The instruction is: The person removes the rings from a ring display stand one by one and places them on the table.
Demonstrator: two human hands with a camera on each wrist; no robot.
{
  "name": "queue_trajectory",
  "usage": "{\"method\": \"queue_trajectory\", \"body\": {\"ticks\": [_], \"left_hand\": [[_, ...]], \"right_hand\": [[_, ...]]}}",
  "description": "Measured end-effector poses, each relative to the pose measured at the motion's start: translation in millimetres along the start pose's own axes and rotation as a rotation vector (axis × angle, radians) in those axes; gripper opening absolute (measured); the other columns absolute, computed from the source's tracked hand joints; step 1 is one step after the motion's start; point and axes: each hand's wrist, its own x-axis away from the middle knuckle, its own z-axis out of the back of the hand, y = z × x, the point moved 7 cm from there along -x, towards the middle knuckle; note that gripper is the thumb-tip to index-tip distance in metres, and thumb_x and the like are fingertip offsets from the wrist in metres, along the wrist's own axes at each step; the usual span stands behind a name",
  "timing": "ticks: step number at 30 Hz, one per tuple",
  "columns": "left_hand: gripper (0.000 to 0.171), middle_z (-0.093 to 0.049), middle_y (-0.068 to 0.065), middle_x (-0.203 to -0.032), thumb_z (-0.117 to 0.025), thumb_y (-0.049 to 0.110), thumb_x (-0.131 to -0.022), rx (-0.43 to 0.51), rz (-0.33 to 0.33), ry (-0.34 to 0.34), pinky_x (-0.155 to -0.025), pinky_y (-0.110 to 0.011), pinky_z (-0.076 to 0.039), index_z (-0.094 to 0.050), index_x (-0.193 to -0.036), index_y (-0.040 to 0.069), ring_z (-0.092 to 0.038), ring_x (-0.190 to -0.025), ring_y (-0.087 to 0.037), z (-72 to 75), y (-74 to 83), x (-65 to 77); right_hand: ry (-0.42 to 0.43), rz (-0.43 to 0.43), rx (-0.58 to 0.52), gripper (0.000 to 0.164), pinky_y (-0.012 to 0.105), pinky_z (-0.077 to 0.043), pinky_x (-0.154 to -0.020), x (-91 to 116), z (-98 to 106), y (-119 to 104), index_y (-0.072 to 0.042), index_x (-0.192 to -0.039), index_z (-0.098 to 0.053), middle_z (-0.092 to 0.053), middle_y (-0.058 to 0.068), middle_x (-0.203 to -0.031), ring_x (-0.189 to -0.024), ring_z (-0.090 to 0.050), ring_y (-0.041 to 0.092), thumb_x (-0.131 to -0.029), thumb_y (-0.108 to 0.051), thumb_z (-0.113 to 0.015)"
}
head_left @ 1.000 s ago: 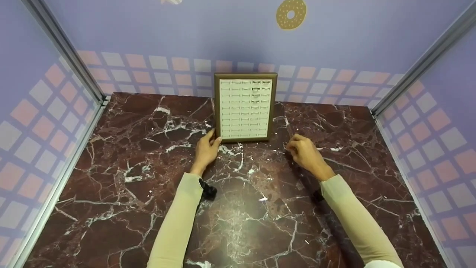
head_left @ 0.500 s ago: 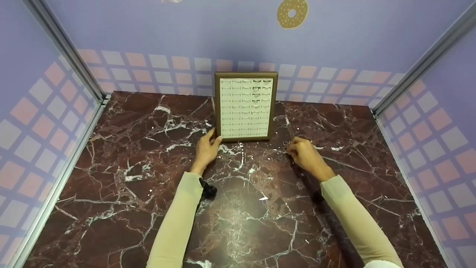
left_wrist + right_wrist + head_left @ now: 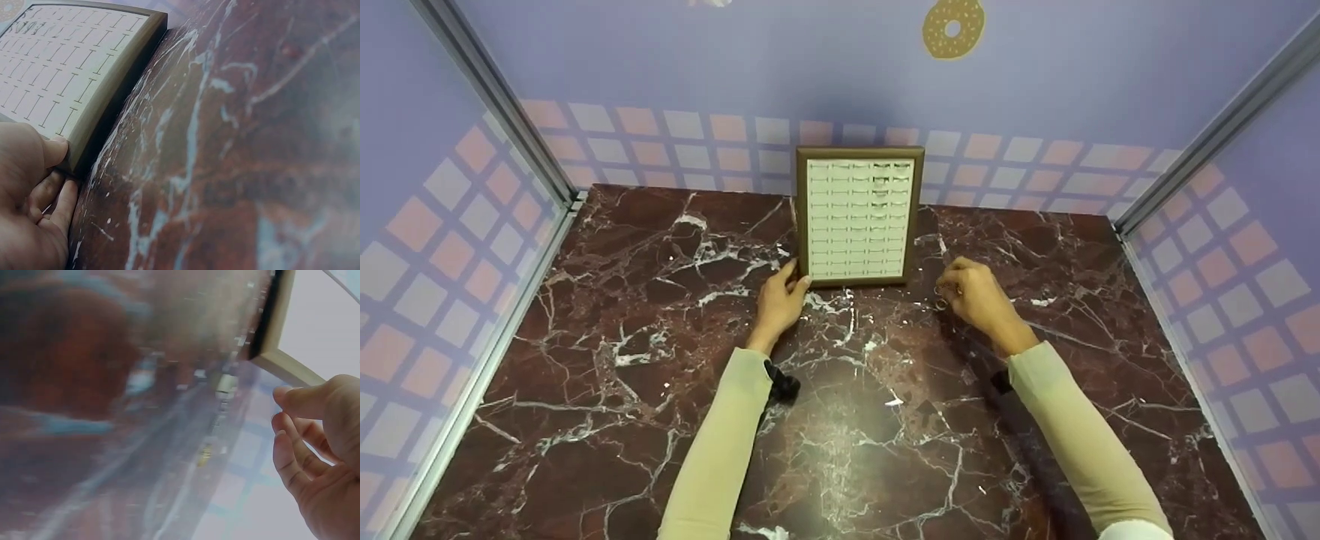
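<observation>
A brown-framed ring display board (image 3: 858,281) leans upright near the back wall, its white face marked with rows of slots. Several slots at its upper right hold rings (image 3: 880,180). My left hand (image 3: 780,306) grips the board's lower left corner, and the left wrist view has its thumb (image 3: 55,151) on the front edge with fingers low beside it. To the right of the board, my right hand (image 3: 975,298) is low over the table, fingertips at small loose rings (image 3: 941,304). In the right wrist view, a gap shows between thumb and fingers, with nothing visible in it.
The dark red marble tabletop (image 3: 607,420) has white veins and small pale specks. A white scrap (image 3: 894,402) lies in front of the board. Purple walls with metal rails (image 3: 510,90) close in the back and both sides.
My right hand has shifted slightly away from me, toward the back wall, and a loose ring now shows just below its fingertips. My left hand keeps its grip on the board.
</observation>
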Motion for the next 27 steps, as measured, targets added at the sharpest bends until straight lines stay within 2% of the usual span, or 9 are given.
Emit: {"method": "queue_trajectory", "body": {"ticks": [10, 19, 23, 27], "left_hand": [[0.056, -0.058, -0.022, -0.154, -0.066, 0.023, -0.108, 0.001, -0.021, -0.003, -0.113, -0.047, -0.051, -0.051, -0.159, 0.004, -0.065, -0.134, -0.033, -2.8, 0.4, -0.7], [0.056, -0.059, -0.022, -0.154, -0.067, 0.021, -0.107, -0.001, -0.022, 0.01, -0.113, -0.047, -0.051, -0.051, -0.158, 0.004, -0.065, -0.134, -0.034, 1.1, -1.6, -0.7], [0.056, -0.057, -0.022, -0.156, -0.066, 0.022, -0.108, -0.009, -0.016, 0.005, -0.114, -0.047, -0.051, -0.051, -0.159, 0.004, -0.064, -0.135, -0.035, 0.8, -0.8, -0.1], [0.056, -0.055, -0.021, -0.157, -0.066, 0.022, -0.108, -0.013, -0.014, 0.006, -0.114, -0.046, -0.051, -0.051, -0.159, 0.005, -0.064, -0.135, -0.035, 0.8, 0.6, 0.8]], "right_hand": [[0.109, -0.038, -0.04, 0.011, 0.039, -0.06, -0.07, -36, 25, -10, 0.006, -0.099, -0.081, -0.073, 0.018, -0.099, -0.078, -0.07, 0.029, -0.091, 0.009, -0.074], [0.237, -0.034, -0.058, 0.014, 0.042, -0.063, -0.081, -73, 37, -21, 0.006, -0.105, -0.08, -0.074, 0.021, -0.105, -0.091, -0.073, 0.034, -0.092, 0.007, -0.074], [0.285, -0.03, -0.056, 0.013, 0.042, -0.061, -0.076, -87, 40, -27, 0.007, -0.105, -0.079, -0.073, 0.021, -0.102, -0.086, -0.071, 0.032, -0.093, 0.006, -0.073], [0.331, -0.031, -0.06, 0.012, 0.041, -0.061, -0.078, -98, 44, -31, 0.007, -0.105, -0.079, -0.073, 0.02, -0.102, -0.087, -0.072, 0.033, -0.094, 0.005, -0.074]]}}
